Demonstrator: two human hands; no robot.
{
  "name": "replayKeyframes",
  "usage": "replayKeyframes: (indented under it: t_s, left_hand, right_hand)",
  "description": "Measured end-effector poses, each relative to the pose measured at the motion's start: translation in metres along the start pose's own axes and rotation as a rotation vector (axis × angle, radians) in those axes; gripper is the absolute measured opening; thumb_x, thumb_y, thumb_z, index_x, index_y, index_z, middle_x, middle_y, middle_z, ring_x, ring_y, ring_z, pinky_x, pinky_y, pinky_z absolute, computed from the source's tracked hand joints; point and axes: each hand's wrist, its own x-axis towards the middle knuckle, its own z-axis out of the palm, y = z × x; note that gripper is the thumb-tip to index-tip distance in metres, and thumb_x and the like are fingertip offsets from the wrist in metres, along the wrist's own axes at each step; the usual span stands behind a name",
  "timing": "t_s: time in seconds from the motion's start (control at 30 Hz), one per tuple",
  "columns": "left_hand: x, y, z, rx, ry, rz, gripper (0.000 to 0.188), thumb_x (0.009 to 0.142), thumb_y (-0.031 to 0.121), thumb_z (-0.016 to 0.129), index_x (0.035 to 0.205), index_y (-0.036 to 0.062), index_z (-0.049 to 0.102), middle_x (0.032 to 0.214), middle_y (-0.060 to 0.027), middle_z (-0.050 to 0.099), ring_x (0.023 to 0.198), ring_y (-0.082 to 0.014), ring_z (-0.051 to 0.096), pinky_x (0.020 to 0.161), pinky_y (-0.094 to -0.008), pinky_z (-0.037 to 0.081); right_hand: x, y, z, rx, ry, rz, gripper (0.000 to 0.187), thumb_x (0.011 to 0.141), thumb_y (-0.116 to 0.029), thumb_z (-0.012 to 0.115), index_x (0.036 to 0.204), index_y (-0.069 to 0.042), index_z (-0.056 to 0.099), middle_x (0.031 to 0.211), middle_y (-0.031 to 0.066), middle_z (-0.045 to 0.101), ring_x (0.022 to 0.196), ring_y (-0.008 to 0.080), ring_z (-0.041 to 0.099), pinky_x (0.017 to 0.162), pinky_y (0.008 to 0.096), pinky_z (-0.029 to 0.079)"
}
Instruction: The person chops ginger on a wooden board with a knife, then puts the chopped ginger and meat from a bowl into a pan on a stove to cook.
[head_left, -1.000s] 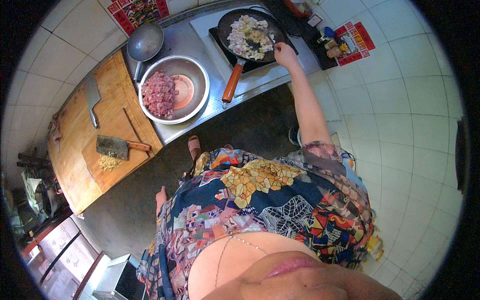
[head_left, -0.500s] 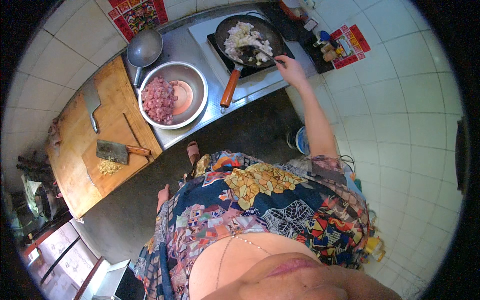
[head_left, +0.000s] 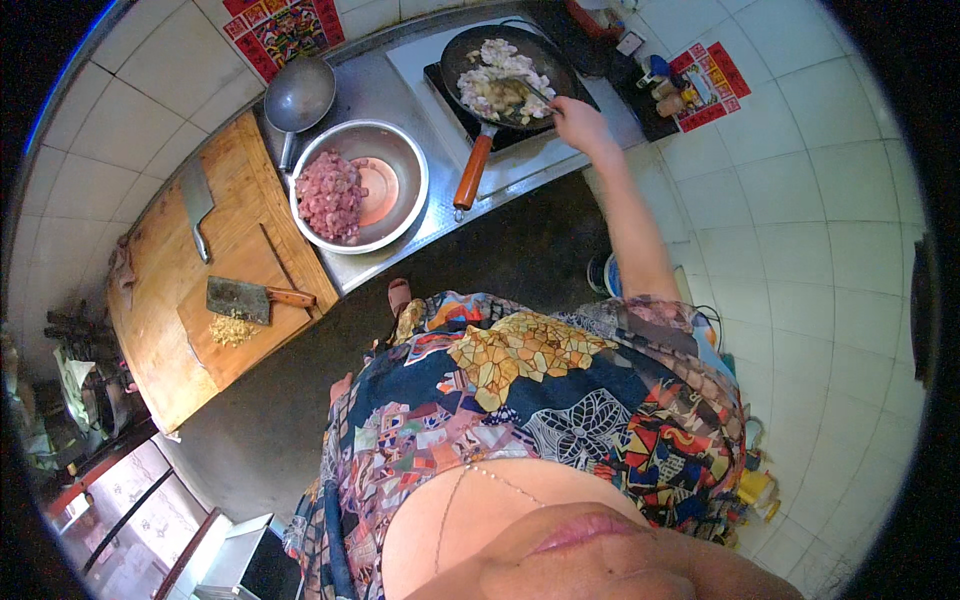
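My right hand [head_left: 582, 128] is closed round the handle of a dark spatula [head_left: 540, 94]. Its head is down among pale, diced pieces of food [head_left: 497, 72] in a black frying pan [head_left: 560, 68]. The pan stands on a cooker at the back, its brown wooden handle pointing toward me. Low at my left side, beside my patterned clothing, only a small part of my left hand [head_left: 341, 388] shows; its fingers cannot be made out. Left of the pan, a steel bowl [head_left: 408, 180] holds a heap of raw diced pink meat [head_left: 331, 195].
A grey metal pan with a handle [head_left: 300, 95] lies behind the bowl. On the wooden board [head_left: 165, 330] at left are a long knife [head_left: 197, 205], a cleaver [head_left: 238, 300] and chopped garlic-like bits [head_left: 232, 330]. Small jars [head_left: 668, 97] stand right of the cooker.
The spatula has shifted within the food, spreading the pale pieces; its head is now partly buried. My right hand has moved slightly up. The whole view has shifted a little.
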Motion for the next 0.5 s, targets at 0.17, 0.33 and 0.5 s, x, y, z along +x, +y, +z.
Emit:
replayKeyframes:
  t_s: [0.17,0.33,0.5]
  left_hand:
    - [0.006,0.003,-0.015,-0.305,0.026,-0.203,0.037,0.080,0.036,0.048,0.104,0.0081,0.055,0.077,-0.0221,0.061,0.080,-0.0381,0.060,0.069,-0.0455,0.044]
    - [0.026,-0.010,-0.015,-0.562,-0.071,-0.410,0.037,0.080,0.039,0.049,0.095,0.0076,0.062,0.073,-0.0205,0.061,0.078,-0.0371,0.060,0.069,-0.0446,0.044]
    - [0.049,0.007,-0.046,-0.202,-0.049,0.094,0.035,0.085,0.032,0.045,0.073,0.0017,0.059,0.065,-0.0169,0.059,0.070,-0.0319,0.061,0.062,-0.0421,0.046]
  right_hand:
    - [-0.065,0.016,-0.069,0.053,-0.016,-0.055,0.028,0.082,-0.019,0.052,0.109,-0.015,0.060,0.103,0.0136,0.062,0.097,0.0323,0.059,0.082,0.0429,0.047]
    - [-0.049,0.023,-0.018,0.016,0.047,0.025,0.029,0.082,-0.020,0.055,0.110,-0.014,0.059,0.100,0.0138,0.063,0.093,0.0334,0.059,0.079,0.0420,0.047]
    - [-0.015,0.007,0.020,0.197,0.239,0.087,0.030,0.083,-0.022,0.056,0.112,-0.014,0.058,0.097,0.0146,0.064,0.090,0.0347,0.060,0.076,0.0410,0.048]
